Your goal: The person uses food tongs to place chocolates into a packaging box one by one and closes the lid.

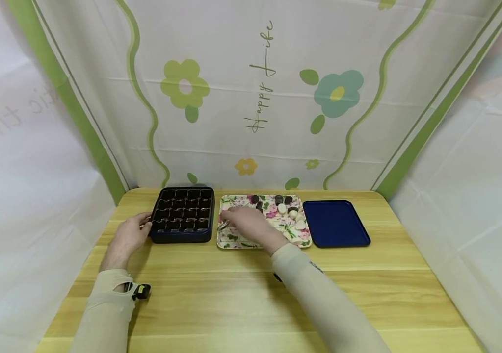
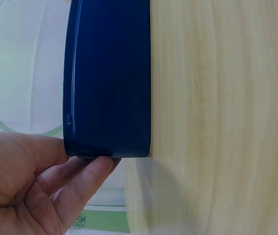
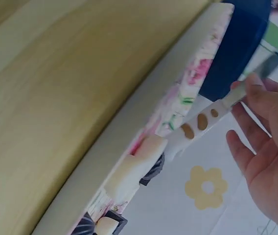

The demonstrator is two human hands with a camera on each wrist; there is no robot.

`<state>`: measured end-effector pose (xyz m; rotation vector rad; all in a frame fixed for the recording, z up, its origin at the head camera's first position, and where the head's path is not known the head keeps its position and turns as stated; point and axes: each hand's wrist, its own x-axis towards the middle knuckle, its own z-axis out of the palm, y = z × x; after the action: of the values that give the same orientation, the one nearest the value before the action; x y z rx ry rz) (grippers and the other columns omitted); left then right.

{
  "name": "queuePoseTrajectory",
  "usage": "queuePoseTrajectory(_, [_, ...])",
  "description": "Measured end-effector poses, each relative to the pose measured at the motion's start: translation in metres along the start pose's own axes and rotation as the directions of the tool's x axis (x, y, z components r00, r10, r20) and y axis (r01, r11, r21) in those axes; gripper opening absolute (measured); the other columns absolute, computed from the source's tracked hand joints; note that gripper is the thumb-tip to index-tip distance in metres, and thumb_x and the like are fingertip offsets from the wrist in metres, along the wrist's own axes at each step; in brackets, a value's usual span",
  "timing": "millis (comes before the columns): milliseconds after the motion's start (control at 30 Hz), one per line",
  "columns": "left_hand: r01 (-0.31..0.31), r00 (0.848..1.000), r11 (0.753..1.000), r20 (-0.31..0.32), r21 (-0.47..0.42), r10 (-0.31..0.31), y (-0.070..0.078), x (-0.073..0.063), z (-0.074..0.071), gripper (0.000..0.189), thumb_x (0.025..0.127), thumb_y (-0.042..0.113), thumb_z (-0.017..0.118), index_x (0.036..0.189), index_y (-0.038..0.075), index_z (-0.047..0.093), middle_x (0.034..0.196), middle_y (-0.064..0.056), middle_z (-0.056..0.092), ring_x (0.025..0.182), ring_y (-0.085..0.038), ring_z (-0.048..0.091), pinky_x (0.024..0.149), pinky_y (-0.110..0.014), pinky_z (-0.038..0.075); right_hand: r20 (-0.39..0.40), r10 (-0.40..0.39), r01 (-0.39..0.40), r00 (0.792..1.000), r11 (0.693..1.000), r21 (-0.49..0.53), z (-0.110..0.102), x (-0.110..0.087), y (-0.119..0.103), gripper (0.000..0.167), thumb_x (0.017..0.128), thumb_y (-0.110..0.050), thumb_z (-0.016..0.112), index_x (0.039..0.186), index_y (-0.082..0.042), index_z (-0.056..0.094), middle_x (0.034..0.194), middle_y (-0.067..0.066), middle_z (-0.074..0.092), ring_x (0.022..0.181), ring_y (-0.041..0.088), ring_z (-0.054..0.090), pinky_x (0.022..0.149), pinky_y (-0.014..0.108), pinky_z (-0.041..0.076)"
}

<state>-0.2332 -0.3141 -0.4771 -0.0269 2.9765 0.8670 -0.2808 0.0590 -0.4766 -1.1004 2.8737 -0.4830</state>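
My left hand (image 1: pixel 130 239) rests its fingertips against the left side of a dark blue box (image 1: pixel 181 238) divided into small brown compartments. In the left wrist view, its fingers (image 2: pixel 87 178) touch the end of the box wall. Over the left part of a floral tray (image 1: pixel 238 243), my right hand (image 1: pixel 251 224) pinches a slim silvery utensil (image 3: pixel 220 108) with oval holes along it; its exact kind is unclear. Dark and white chocolates (image 1: pixel 281 209) lie on the tray, mostly toward its right side. The hand and forearm hide part of the tray.
A flat dark blue lid (image 1: pixel 336 223) lies right of the tray. All of these sit along the back of a wooden table (image 1: pixel 215 299). Behind them hangs a white curtain (image 1: pixel 224 127) with printed flowers, and more white sheets enclose both sides.
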Motion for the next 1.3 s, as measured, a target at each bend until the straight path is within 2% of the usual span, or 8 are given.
queuePoseTrajectory(133, [-0.002,1.000,1.000,-0.001,0.000,0.002,-0.001,0.000,0.001,0.053,0.123,0.014,0.051,0.170,-0.010,0.050,0.158,-0.041,0.066,0.142,-0.066,0.066,0.109,-0.071,0.062,-0.070,0.005,-0.002,0.998,0.999,0.044,-0.010,-0.003,-0.001,0.038,0.113,0.001,0.073,0.144,-0.021,0.074,0.141,-0.001,0.085,0.122,0.021,0.085,0.093,0.038,0.073])
queuePoseTrajectory(267, [-0.001,1.000,1.000,-0.002,0.002,0.001,-0.001,0.001,0.000,0.053,0.123,0.014,0.051,0.170,-0.010,0.051,0.157,-0.041,0.066,0.142,-0.066,0.067,0.109,-0.072,0.062,-0.143,0.070,-0.038,0.987,0.976,0.215,-0.018,-0.007,-0.001,0.024,0.119,-0.009,0.067,0.141,-0.017,0.072,0.136,0.004,0.085,0.123,0.024,0.084,0.098,0.041,0.073])
queuePoseTrajectory(467, [-0.002,1.000,1.000,0.009,0.007,0.002,0.000,0.000,-0.002,0.053,0.123,0.013,0.051,0.170,-0.010,0.049,0.157,-0.043,0.065,0.139,-0.066,0.068,0.108,-0.071,0.063,-0.161,0.165,-0.067,0.973,0.871,0.488,-0.019,-0.015,0.001,0.025,0.123,-0.020,0.063,0.145,-0.011,0.066,0.140,0.013,0.083,0.124,0.028,0.083,0.106,0.047,0.071])
queuePoseTrajectory(667, [-0.029,0.999,0.999,0.029,0.036,0.027,0.004,-0.002,-0.005,0.052,0.120,0.007,0.054,0.168,-0.011,0.051,0.151,-0.044,0.069,0.134,-0.065,0.072,0.102,-0.068,0.067,-0.140,0.225,-0.097,0.964,0.791,0.604,-0.021,-0.026,0.003,0.022,0.123,-0.022,0.062,0.143,-0.011,0.062,0.142,0.016,0.080,0.133,0.034,0.081,0.111,0.053,0.069])
queuePoseTrajectory(833, [-0.067,0.995,0.996,0.072,0.054,0.063,0.008,-0.005,-0.007,0.052,0.118,0.005,0.057,0.166,-0.013,0.052,0.145,-0.043,0.073,0.129,-0.064,0.074,0.102,-0.069,0.068,-0.127,0.240,-0.114,0.962,0.781,0.613,-0.021,-0.032,0.005,0.024,0.124,-0.022,0.061,0.146,-0.012,0.061,0.146,0.012,0.079,0.144,0.037,0.076,0.121,0.057,0.065])
queuePoseTrajectory(1000, [-0.107,0.987,0.993,0.124,0.058,0.099,0.008,-0.007,-0.010,0.056,0.114,0.005,0.062,0.166,-0.015,0.051,0.138,-0.042,0.076,0.122,-0.060,0.077,0.101,-0.069,0.067,-0.113,0.217,-0.112,0.970,0.805,0.583,-0.022,-0.034,0.006,0.029,0.123,-0.023,0.064,0.150,-0.012,0.064,0.148,0.015,0.078,0.145,0.037,0.075,0.120,0.056,0.066])
queuePoseTrajectory(1133, [-0.132,0.981,0.989,0.150,0.061,0.122,0.009,-0.009,-0.013,0.060,0.112,0.005,0.064,0.166,-0.017,0.050,0.137,-0.041,0.077,0.126,-0.059,0.076,0.106,-0.071,0.065,-0.101,0.203,-0.115,0.974,0.826,0.552,-0.022,-0.036,0.006,0.024,0.122,-0.019,0.067,0.145,-0.012,0.067,0.144,0.014,0.078,0.145,0.036,0.075,0.119,0.053,0.067])
queuePoseTrajectory(1300, [-0.158,0.974,0.986,0.171,0.054,0.146,0.011,-0.010,-0.013,0.062,0.111,0.005,0.068,0.166,-0.018,0.049,0.134,-0.040,0.078,0.124,-0.058,0.077,0.107,-0.071,0.065,-0.082,0.204,-0.120,0.976,0.808,0.576,-0.021,-0.041,0.010,0.015,0.119,-0.011,0.069,0.134,-0.007,0.067,0.140,0.017,0.075,0.144,0.039,0.075,0.116,0.049,0.069])
